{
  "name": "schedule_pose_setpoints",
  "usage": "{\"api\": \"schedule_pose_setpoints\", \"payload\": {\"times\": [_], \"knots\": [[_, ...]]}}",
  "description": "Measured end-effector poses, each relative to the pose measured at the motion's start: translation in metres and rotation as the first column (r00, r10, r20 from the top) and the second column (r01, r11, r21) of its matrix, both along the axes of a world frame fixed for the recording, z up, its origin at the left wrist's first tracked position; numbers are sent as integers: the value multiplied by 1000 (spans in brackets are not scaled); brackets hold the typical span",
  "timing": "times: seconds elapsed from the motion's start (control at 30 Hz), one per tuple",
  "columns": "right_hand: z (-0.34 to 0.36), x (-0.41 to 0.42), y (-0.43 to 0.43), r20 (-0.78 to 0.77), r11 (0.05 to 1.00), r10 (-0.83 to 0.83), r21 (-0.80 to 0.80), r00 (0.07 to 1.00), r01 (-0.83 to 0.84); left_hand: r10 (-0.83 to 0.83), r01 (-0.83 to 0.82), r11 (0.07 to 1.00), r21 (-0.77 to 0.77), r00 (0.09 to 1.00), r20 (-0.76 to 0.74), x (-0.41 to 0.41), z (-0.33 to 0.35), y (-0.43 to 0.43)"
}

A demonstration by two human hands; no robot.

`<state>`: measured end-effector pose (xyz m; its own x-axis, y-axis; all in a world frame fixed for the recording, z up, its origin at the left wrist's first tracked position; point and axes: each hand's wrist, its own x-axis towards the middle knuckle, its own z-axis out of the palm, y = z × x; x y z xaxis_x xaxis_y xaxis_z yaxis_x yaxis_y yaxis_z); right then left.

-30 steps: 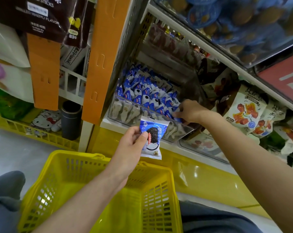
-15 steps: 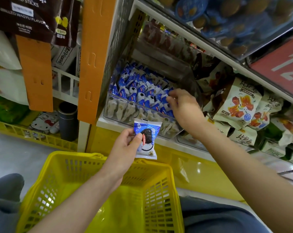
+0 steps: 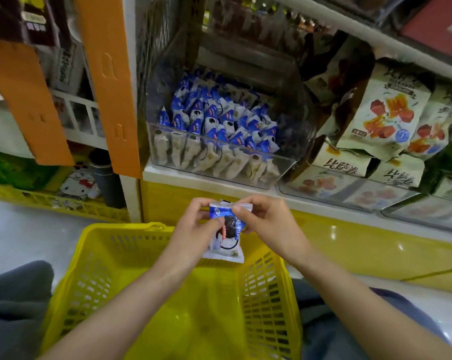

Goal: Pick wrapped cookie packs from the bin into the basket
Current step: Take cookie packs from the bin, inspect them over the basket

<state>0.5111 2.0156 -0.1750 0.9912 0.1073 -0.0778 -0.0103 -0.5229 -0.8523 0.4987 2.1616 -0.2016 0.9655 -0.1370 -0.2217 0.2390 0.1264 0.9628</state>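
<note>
Shelf bin [image 3: 284,165] full of packs; both hands pinch cookie pack [image 3: 226,235] over basket [image 3: 95,255].

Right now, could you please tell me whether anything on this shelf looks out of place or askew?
The beige printed snack bags right of the clear plastic cookie bin lie heaped and tilted, not in rows. The blue-and-white cookie packs in the bin stand orderly; nothing looks spilled or torn.

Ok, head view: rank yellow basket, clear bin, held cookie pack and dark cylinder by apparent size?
1. yellow basket, though it's nearest the camera.
2. clear bin.
3. held cookie pack and dark cylinder look alike; pack is nearer, so unranked.
</note>
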Motion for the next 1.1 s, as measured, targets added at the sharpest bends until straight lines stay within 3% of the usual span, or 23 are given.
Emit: {"api": "schedule_pose_setpoints", "payload": {"times": [0.3,0.43,0.53,0.67,0.8,0.9,1.1], "knots": [[-18,-3,2,12,991,-130,-20,991,131,111,-176,962,210,951,289,-4,-14,-4],[-18,-4,3,43,982,-191,1,981,191,-9,-184,917,354,878,479,-5,-14,0],[-19,-7,3,89,981,-196,5,977,196,-83,-164,896,413,851,519,-5,-15,3],[-19,-12,5,110,986,-164,22,980,162,-72,-105,926,363,894,442,-5,-12,3],[-20,-17,9,113,986,-142,102,983,131,54,-86,983,160,979,195,0,-11,5],[-20,-19,11,126,983,-128,150,984,109,123,-124,991,53,992,16,0,-12,3],[-21,-17,13,144,986,-143,111,979,128,7,-22,997,-75,981,-196,0,-12,3]]}}
